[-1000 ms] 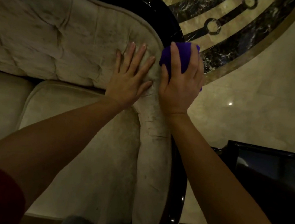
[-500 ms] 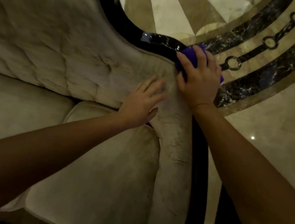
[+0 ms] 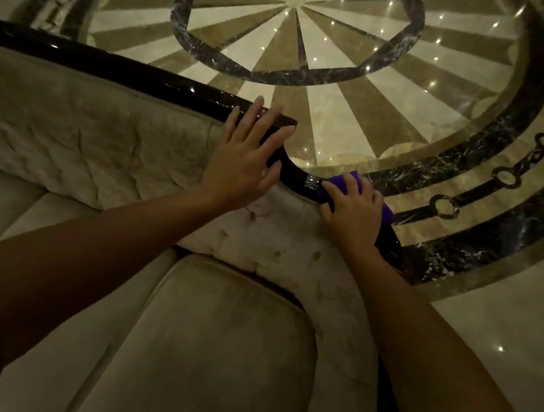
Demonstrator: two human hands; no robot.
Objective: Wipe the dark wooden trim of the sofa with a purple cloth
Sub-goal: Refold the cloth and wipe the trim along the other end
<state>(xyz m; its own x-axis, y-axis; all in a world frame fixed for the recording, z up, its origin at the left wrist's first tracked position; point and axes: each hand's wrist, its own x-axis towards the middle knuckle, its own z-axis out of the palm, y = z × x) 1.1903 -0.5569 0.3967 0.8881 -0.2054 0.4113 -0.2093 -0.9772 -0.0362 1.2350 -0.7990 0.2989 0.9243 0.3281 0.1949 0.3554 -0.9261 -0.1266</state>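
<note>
my right hand [image 3: 353,208] presses the purple cloth [image 3: 348,182] on the dark wood trim [image 3: 162,83]. my left hand [image 3: 243,158] lies flat, fingers spread wide, on the sofa [image 3: 102,139] back.

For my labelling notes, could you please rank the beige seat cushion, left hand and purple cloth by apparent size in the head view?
1. Beige seat cushion, though nearest the camera.
2. Left hand.
3. Purple cloth, mostly hidden under the right hand.

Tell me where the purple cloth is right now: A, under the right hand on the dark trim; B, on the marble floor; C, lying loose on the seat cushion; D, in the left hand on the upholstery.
A: the purple cloth sits under the right hand, pressed on the dark wooden trim; the left hand lies flat and bare.
</note>
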